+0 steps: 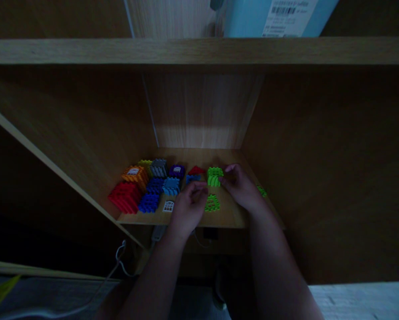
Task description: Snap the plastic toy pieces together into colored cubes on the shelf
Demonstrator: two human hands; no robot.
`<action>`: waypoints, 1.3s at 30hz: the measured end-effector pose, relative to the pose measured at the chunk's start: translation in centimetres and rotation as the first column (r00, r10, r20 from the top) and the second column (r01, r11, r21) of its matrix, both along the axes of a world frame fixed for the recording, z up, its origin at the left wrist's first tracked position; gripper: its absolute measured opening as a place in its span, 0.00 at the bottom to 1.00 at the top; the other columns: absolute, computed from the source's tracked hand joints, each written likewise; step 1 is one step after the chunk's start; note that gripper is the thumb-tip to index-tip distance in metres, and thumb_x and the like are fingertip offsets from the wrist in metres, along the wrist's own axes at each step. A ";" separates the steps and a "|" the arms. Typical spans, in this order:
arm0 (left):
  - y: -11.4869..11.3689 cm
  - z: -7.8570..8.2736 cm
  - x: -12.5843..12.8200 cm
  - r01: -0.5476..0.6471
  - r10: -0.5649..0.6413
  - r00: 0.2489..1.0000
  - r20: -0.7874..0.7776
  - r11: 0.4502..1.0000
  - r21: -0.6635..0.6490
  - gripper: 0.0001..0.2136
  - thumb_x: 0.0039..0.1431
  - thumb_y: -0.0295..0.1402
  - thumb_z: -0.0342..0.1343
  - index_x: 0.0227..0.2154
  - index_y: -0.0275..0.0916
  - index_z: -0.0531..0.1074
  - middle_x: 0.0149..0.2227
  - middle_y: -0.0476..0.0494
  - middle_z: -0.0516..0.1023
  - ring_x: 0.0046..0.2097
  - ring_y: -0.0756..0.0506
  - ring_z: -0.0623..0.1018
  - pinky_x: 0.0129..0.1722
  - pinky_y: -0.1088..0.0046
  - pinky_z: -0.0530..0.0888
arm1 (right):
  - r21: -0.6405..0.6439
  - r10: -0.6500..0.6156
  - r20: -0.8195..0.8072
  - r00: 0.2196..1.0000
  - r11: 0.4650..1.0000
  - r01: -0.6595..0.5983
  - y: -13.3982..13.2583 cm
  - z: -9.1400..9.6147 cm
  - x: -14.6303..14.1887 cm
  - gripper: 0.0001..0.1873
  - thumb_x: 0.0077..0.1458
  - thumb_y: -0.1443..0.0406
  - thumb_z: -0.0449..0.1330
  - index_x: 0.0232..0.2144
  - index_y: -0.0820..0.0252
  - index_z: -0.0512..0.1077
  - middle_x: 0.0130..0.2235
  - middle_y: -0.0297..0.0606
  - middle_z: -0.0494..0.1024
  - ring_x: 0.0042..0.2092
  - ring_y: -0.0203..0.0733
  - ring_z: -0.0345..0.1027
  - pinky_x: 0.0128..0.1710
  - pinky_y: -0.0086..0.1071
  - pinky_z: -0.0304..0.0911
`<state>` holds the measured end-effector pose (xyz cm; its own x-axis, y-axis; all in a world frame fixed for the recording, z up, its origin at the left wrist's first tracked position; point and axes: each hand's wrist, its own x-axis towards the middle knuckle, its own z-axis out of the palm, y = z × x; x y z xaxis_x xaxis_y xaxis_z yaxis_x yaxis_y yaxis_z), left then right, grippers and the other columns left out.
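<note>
So the left hand and right hand are flanking a bright green stack of toothed building panels on the wooden shelf. Looks like they're tidying that stack, so the next move is probably calling for light fingertip nudging on its sides. Right thumb and index are spreading apart; left fingers are curling, can't tell if they're pinching anything. A loose green panel is lying nearer the front. Up top, a light-blue box is showing a white barcode label, but its print is blurring out.
</note>
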<state>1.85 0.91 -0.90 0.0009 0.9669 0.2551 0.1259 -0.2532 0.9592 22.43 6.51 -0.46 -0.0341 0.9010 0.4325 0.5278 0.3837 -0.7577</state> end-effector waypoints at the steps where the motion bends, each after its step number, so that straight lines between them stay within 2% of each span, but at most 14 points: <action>1: 0.0 -0.1 0.0 -0.009 0.010 1.000 -0.026 1.000 0.010 0.08 0.69 0.35 0.57 0.46 0.42 0.79 0.48 0.42 0.85 0.50 0.42 0.84 0.52 0.64 0.79 | -0.001 0.000 0.003 1.000 1.000 0.000 0.0 0.0 0.0 0.15 0.62 0.54 0.64 0.46 0.50 0.67 0.50 0.42 0.79 0.55 0.54 0.74 0.59 0.51 0.67; 5: -0.6 0.3 0.1 -0.046 0.077 0.963 -0.259 0.991 0.122 0.08 0.69 0.33 0.57 0.47 0.42 0.78 0.48 0.40 0.84 0.51 0.39 0.83 0.56 0.58 0.77 | 0.007 0.006 -0.006 1.000 1.000 -0.006 0.0 0.0 0.1 0.15 0.62 0.53 0.64 0.46 0.50 0.67 0.51 0.43 0.79 0.55 0.54 0.74 0.58 0.51 0.67; 8: -1.3 1.0 0.0 -0.014 0.133 0.882 -0.453 0.967 0.255 0.09 0.67 0.34 0.61 0.48 0.41 0.78 0.51 0.36 0.81 0.55 0.35 0.80 0.60 0.52 0.74 | 0.030 -0.013 -0.053 0.999 0.999 0.015 -0.2 0.3 0.3 0.15 0.63 0.52 0.64 0.46 0.50 0.67 0.54 0.44 0.79 0.56 0.54 0.74 0.57 0.51 0.68; 10: -1.8 1.3 -0.3 0.004 0.167 0.814 -0.556 0.956 0.293 0.13 0.63 0.38 0.67 0.48 0.41 0.78 0.52 0.33 0.80 0.57 0.31 0.77 0.61 0.48 0.73 | 0.055 -0.036 -0.083 0.996 0.998 0.040 -0.5 0.7 0.3 0.15 0.64 0.52 0.64 0.45 0.50 0.68 0.54 0.44 0.79 0.55 0.54 0.75 0.56 0.50 0.69; 13: -2.2 1.3 -0.9 0.046 0.134 0.733 -0.667 0.968 0.245 0.19 0.55 0.43 0.74 0.47 0.41 0.80 0.51 0.32 0.79 0.56 0.27 0.77 0.60 0.45 0.73 | 0.087 -0.052 -0.114 0.992 0.994 0.062 -1.2 1.6 0.4 0.13 0.65 0.52 0.63 0.44 0.51 0.69 0.51 0.43 0.80 0.50 0.51 0.76 0.53 0.47 0.71; 17: -2.2 1.0 -1.3 0.117 0.035 0.693 -0.720 0.980 0.159 0.17 0.59 0.42 0.71 0.46 0.40 0.80 0.51 0.31 0.79 0.55 0.28 0.78 0.60 0.46 0.73 | 0.104 0.002 -0.114 0.993 0.995 0.010 -2.6 3.2 0.4 0.11 0.66 0.53 0.64 0.43 0.51 0.72 0.46 0.40 0.81 0.45 0.48 0.76 0.48 0.43 0.71; 21: -1.9 1.3 -1.2 0.092 0.031 0.708 -0.705 0.986 0.136 0.14 0.59 0.39 0.71 0.44 0.39 0.79 0.47 0.33 0.79 0.52 0.30 0.79 0.57 0.49 0.74 | 0.058 0.096 -0.037 0.995 0.994 -0.094 -3.8 4.5 0.5 0.07 0.67 0.56 0.63 0.42 0.50 0.74 0.41 0.37 0.82 0.42 0.46 0.76 0.42 0.39 0.70; 24: -1.7 1.7 -1.3 0.085 0.011 0.724 -0.690 0.991 0.105 0.14 0.57 0.38 0.73 0.42 0.39 0.79 0.45 0.35 0.79 0.49 0.32 0.80 0.52 0.53 0.75 | -0.010 0.199 0.041 0.979 0.980 -0.199 -4.4 4.7 0.5 0.05 0.67 0.58 0.62 0.43 0.50 0.75 0.40 0.35 0.82 0.42 0.45 0.76 0.43 0.39 0.70; 27: -1.6 2.0 -1.5 0.129 -0.050 0.735 -0.676 0.989 0.066 0.13 0.58 0.36 0.72 0.42 0.40 0.78 0.44 0.37 0.81 0.48 0.34 0.81 0.50 0.57 0.75 | -0.089 0.330 0.095 0.939 0.943 -0.322 -4.7 4.1 0.5 0.06 0.65 0.61 0.63 0.45 0.49 0.77 0.45 0.34 0.84 0.45 0.46 0.78 0.47 0.39 0.72; 30: -1.6 2.2 -1.6 0.180 -0.113 0.786 -0.607 0.982 0.051 0.13 0.58 0.30 0.70 0.44 0.42 0.78 0.42 0.42 0.83 0.44 0.37 0.82 0.45 0.63 0.74 | -0.191 0.443 0.101 0.891 0.887 -0.419 -4.9 3.4 0.4 0.09 0.64 0.63 0.64 0.47 0.47 0.78 0.46 0.33 0.85 0.47 0.46 0.79 0.48 0.39 0.73; 35: -1.4 1.8 -1.7 0.177 -0.151 0.905 -0.397 0.984 0.031 0.12 0.60 0.27 0.65 0.47 0.44 0.78 0.37 0.47 0.83 0.39 0.42 0.83 0.40 0.68 0.73 | -0.224 0.448 0.101 0.888 0.880 -0.418 -4.8 2.7 0.5 0.09 0.62 0.65 0.66 0.45 0.47 0.78 0.44 0.31 0.86 0.44 0.45 0.80 0.45 0.38 0.74; 37: -1.2 1.5 -1.6 0.157 -0.154 0.956 -0.249 0.988 -0.007 0.10 0.63 0.31 0.63 0.47 0.44 0.78 0.35 0.48 0.82 0.37 0.44 0.82 0.37 0.70 0.74 | -0.209 0.450 0.073 0.890 0.880 -0.427 -4.7 2.7 0.5 0.09 0.61 0.64 0.67 0.45 0.46 0.78 0.45 0.32 0.86 0.47 0.46 0.81 0.47 0.40 0.74; 39: -1.0 1.3 -1.4 0.139 -0.146 0.987 -0.062 0.985 -0.103 0.11 0.64 0.35 0.63 0.47 0.43 0.76 0.33 0.49 0.80 0.33 0.46 0.81 0.33 0.71 0.75 | -0.183 0.448 0.024 0.894 0.881 -0.437 -4.6 2.8 0.5 0.11 0.60 0.63 0.70 0.46 0.46 0.78 0.46 0.33 0.85 0.49 0.47 0.81 0.50 0.41 0.75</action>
